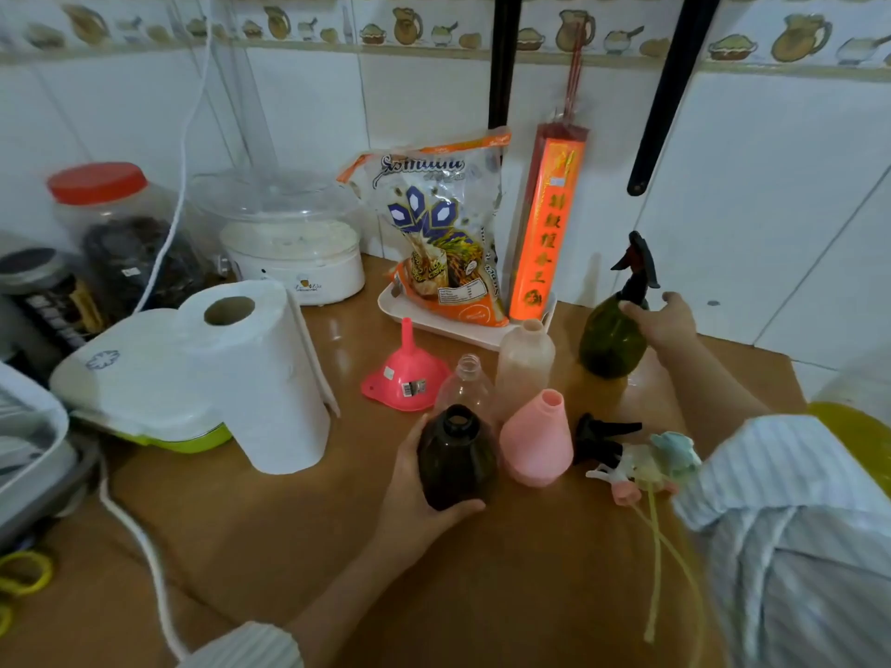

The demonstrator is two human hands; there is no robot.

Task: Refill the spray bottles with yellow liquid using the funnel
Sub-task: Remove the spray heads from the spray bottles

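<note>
Holding bottles: hands 2 | open bottles 4 | capped 1 | funnel point(404, 382) 1

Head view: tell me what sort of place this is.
Most likely a home kitchen counter. The wall tiles carry a border of jugs and bowls, a bag of rice stands in a white tray, and a small white electric cooker sits against the wall.

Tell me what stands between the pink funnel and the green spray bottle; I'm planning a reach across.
In the head view, one uncapped translucent beige bottle stands between the pink funnel and the green spray bottle.
</note>
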